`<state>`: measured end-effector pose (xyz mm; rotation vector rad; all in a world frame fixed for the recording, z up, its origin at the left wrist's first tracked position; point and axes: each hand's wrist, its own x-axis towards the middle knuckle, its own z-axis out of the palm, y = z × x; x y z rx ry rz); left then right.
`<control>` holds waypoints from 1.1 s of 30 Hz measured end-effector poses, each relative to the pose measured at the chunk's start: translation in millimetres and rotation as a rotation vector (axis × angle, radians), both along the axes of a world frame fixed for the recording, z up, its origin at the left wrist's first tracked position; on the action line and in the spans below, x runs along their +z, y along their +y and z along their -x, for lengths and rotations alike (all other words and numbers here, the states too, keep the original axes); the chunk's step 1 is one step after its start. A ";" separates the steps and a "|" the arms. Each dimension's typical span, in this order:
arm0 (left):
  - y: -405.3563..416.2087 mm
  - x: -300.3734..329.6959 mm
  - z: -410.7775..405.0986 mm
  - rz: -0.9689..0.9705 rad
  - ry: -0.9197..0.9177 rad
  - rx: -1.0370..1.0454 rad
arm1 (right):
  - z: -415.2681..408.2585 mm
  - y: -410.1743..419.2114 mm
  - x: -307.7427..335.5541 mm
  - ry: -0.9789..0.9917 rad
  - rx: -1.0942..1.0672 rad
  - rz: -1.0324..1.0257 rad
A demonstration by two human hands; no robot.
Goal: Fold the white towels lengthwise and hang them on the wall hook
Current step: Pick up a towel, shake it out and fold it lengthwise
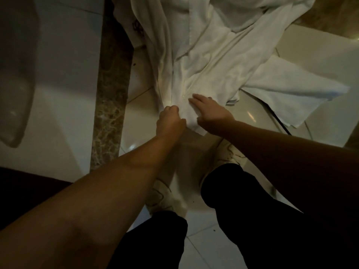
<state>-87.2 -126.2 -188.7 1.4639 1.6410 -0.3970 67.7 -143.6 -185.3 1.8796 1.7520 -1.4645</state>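
A white towel hangs down from above in long folds, its lower end between my hands. My left hand grips the towel's bottom edge with curled fingers. My right hand lies on the cloth just to the right, fingers straight and flat against it. A second white towel spreads out to the right on the tiled floor. No wall hook is in view.
A brown marble strip runs down the left beside white wall tile. A pale curved fixture sits at the far left. Below are my dark trouser legs, light shoes and glossy floor tiles.
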 end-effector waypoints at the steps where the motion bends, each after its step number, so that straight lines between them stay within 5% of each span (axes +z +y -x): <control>1: -1.7 -5.0 1.5 -0.009 -0.011 0.011 | 0.2 2.6 -4.6 -0.004 0.013 0.004; 8: -10.3 -3.2 5.5 0.013 -0.106 0.074 | -1.5 8.8 -2.3 -0.078 0.125 -0.019; 13: -21.8 38.9 -1.7 -0.023 -0.267 -0.025 | 0.4 -3.9 28.0 -0.013 0.168 0.033; 17: -17.9 79.0 -7.1 -0.002 -0.300 0.111 | 1.2 -5.1 63.8 -0.054 0.109 -0.086; 20: -11.5 119.0 -3.9 -0.018 -0.316 0.141 | -0.2 -6.8 104.4 -0.047 -0.040 -0.174; 24: -1.0 181.8 -2.8 -0.026 -0.239 -0.132 | -10.6 -0.9 178.7 -0.029 -0.226 -0.229; 33: 28.5 336.6 -15.6 -0.216 -0.230 -0.284 | -33.2 21.6 378.4 -0.024 -0.347 -0.373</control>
